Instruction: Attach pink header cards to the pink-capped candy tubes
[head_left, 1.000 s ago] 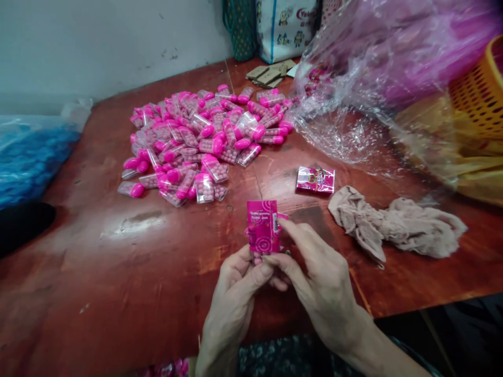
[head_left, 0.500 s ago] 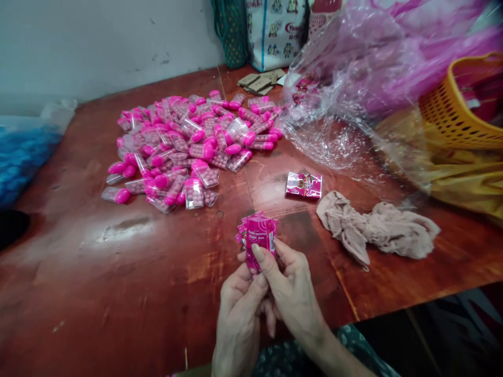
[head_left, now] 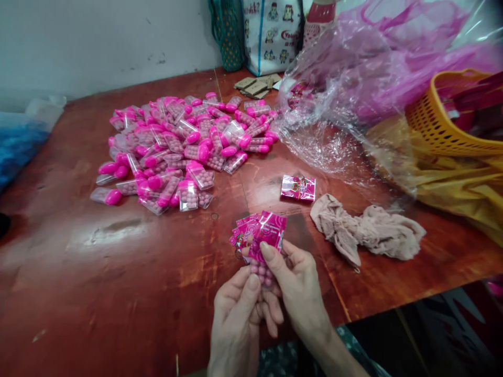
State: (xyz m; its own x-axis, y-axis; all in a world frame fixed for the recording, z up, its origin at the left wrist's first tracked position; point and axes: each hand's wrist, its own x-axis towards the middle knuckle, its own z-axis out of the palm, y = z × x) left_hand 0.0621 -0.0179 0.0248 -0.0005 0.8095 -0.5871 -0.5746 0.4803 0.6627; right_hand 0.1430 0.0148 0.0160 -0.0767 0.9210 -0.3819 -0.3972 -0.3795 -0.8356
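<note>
My left hand (head_left: 234, 314) is closed around the lower part of a small clear container of pink candy balls (head_left: 262, 272), mostly hidden by fingers. Between the thumb and fingers of my right hand (head_left: 301, 285) is a shiny magenta printed label (head_left: 273, 229), overlapping the container's upper end. Just behind and to the left, several similar magenta labels (head_left: 244, 231) are fanned out; whether they lie on the table or are held, I cannot tell. A banded stack of magenta labels (head_left: 297, 188) lies beyond my right hand.
A large pile of pink-capped candy containers (head_left: 176, 141) covers the table's (head_left: 118, 283) far middle. A crumpled beige cloth (head_left: 369, 230) lies at right. Clear plastic wrap (head_left: 330, 136), a yellow basket (head_left: 440, 118) and brown cardboard pieces (head_left: 255, 86) are farther back. A bag of blue items (head_left: 21, 146) sits at left.
The magenta label in my right hand has shifted up and right and tilted, showing more of the candy balls and the fanned labels. The camera view has turned slightly right.
</note>
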